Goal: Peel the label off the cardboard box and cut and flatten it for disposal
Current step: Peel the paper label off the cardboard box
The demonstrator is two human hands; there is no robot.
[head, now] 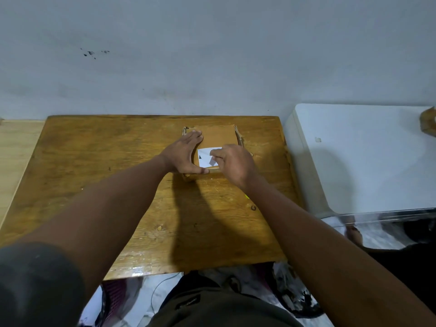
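Observation:
A small brown cardboard box sits at the far middle of the wooden table. A white label with black marks is stuck on its top, near the front edge. My left hand lies flat on the box's left side, fingers spread, thumb along the front edge. My right hand rests on the box's right part, its fingertips pinching a lifted corner of the label. The right side of the box is hidden behind that hand.
The table stands against a grey wall. A white appliance top sits close on the right, with a brown object at its far edge. Clothes and a cable lie on the floor below the table's front edge.

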